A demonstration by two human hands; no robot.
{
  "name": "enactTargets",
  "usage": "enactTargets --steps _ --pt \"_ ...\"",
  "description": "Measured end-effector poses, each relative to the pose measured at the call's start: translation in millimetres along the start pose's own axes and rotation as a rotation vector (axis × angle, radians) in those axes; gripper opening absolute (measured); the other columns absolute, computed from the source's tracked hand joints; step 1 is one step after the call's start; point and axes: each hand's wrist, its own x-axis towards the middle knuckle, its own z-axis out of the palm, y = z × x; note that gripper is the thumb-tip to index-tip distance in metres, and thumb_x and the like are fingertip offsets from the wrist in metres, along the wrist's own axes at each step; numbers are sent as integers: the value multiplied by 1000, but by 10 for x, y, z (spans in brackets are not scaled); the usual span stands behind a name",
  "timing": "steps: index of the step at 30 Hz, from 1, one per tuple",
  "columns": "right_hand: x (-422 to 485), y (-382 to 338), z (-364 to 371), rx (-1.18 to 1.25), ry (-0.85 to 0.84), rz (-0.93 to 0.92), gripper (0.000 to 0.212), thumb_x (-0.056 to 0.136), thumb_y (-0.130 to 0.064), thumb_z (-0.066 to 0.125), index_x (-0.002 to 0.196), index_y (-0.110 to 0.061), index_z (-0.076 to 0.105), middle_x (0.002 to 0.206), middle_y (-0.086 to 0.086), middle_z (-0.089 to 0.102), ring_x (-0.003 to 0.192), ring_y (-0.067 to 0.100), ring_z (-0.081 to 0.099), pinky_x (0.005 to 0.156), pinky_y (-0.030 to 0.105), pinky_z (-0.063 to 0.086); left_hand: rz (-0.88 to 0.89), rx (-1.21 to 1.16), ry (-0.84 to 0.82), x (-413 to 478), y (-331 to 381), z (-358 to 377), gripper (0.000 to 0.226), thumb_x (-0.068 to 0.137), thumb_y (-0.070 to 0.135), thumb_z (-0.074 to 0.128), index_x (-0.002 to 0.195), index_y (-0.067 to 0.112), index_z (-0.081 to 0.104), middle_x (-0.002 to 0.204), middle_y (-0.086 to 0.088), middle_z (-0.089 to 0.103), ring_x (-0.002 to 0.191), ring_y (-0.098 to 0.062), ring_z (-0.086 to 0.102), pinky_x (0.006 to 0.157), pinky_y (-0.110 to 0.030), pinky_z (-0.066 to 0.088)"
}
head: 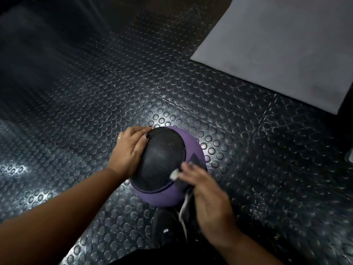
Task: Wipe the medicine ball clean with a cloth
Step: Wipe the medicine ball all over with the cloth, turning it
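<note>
Ball (166,165) sits on the studded floor (114,83), by my shoe (168,226). Likely heavy, firm, grippy rubber; best steadied with palms on opposite sides. Left hand (129,150) lies spread flat on its left side, bracing. Right hand (208,196) presses cloth (174,175) to the near right; fingers blurred, can't tell if pinching.

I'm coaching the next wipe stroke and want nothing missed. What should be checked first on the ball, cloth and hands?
1. Purple and black textured medicine ball rests on the black studded rubber floor: ok.
2. Left hand presses flat on the ball's left side, steadying it: ok.
3. Right hand holds the white cloth against the ball's right side: ok.
4. Cloth clean enough: cannot tell, mostly hidden and blurred.
5. Ball's underside wiped: cannot tell, hidden.
</note>
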Motion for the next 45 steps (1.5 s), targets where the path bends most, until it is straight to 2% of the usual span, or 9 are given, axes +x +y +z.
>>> enactTargets --steps 5,9,13,17,20,28,37,41,45 --pt "454 22 -448 133 471 275 59 96 6 40 112 -47 60 144 -11 46 131 -3 40 105 13 35 -253 -100 62 126 -25 -132 41 100 31 38 126 23 68 120 5 59 113 -15 53 93 -31 38" --pt "664 6 -300 102 496 255 54 95 3 46 105 -49 56 144 -1 40 122 -16 38 95 0 32 -540 -130 145 233 174 87 42 103 35 35 130 14 59 131 -10 58 113 -25 51 93 -36 36" --pt "699 -58 201 69 166 89 41 92 -21 51 119 -51 59 153 -15 26 137 1 29 109 32 39 -459 -46 154 169 143 110 56 90 57 39 132 26 59 135 -4 60 122 -27 54 97 -37 39" --pt "624 -6 520 -453 -294 -126 50 98 -45 32 145 -53 17 158 -21 0 148 19 -1 117 52 9 -340 -115 147 -89 36 51 62 81 57 37 133 30 58 131 5 61 116 -14 56 97 -34 42" --pt "958 89 561 -465 -327 72 49 96 -55 22 144 -55 13 159 -19 6 146 21 10 118 45 11 -180 -88 166 -353 -4 49 58 86 51 39 133 23 57 127 7 60 114 -10 54 95 -25 37" --pt "1807 519 572 -32 -705 902 34 99 -39 40 112 -19 64 116 9 63 98 26 62 89 38 50 -4 -50 148 -584 -102 105 53 90 49 43 133 21 54 133 9 53 124 -3 48 102 -12 32" --pt "374 -144 426 -462 -399 182 54 99 -37 32 146 -54 9 159 -18 -8 146 20 0 118 39 10 -131 -141 136 -392 -59 70 55 85 58 40 126 26 57 118 8 59 109 -9 56 93 -29 44" --pt "62 -161 380 -707 -351 -21 58 86 -41 39 143 -49 28 159 -3 16 126 33 39 99 49 40 -178 -93 94 -175 -7 66 64 80 64 37 127 26 59 121 5 60 111 -15 56 98 -38 45" --pt "662 3 415 -688 -368 -61 49 96 -52 23 145 -52 16 158 -11 19 139 31 24 110 56 22 -122 -79 29 -70 -14 57 61 84 64 35 127 27 59 119 5 59 111 -19 57 97 -43 45"
